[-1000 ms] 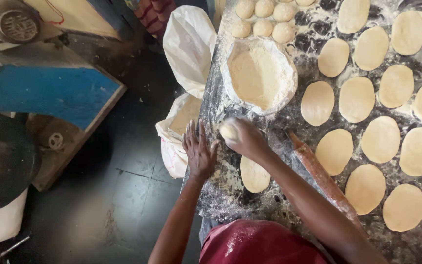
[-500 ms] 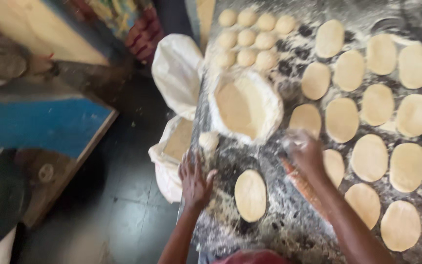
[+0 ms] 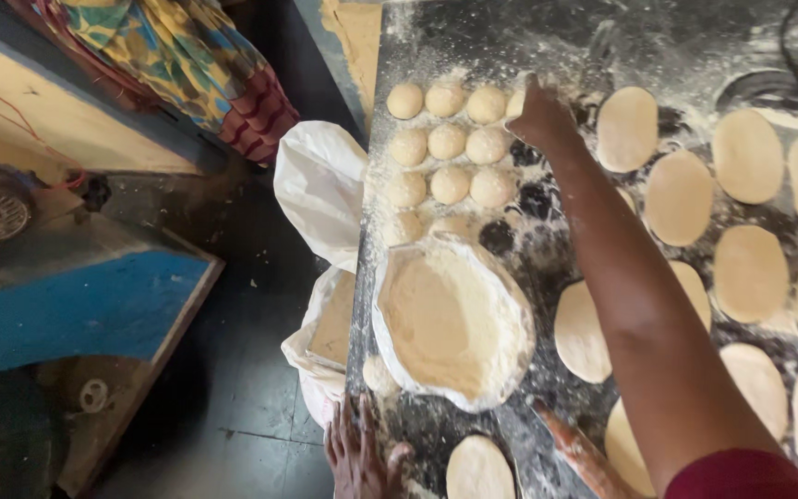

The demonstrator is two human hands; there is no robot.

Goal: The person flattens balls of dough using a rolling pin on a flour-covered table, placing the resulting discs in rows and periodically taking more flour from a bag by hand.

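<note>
"Two hands [image 3: 362, 457] [image 3: 539, 118] — where?"
"Right hand reaches far, fingers curled onto a dough ball [image 3: 515, 102] at the row's end."
"Left?"
"Spread flat, holding nothing, on the floury table [image 3: 510, 222] edge, beside the flour bowl [image 3: 454, 323] and a small ball [image 3: 379, 374]."

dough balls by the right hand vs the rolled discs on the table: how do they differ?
The dough balls are small, round and packed in tight rows by the right hand; the rolled discs are flat, wider ovals, spread apart across the floured table. Both are pale and flour-dusted.
</note>
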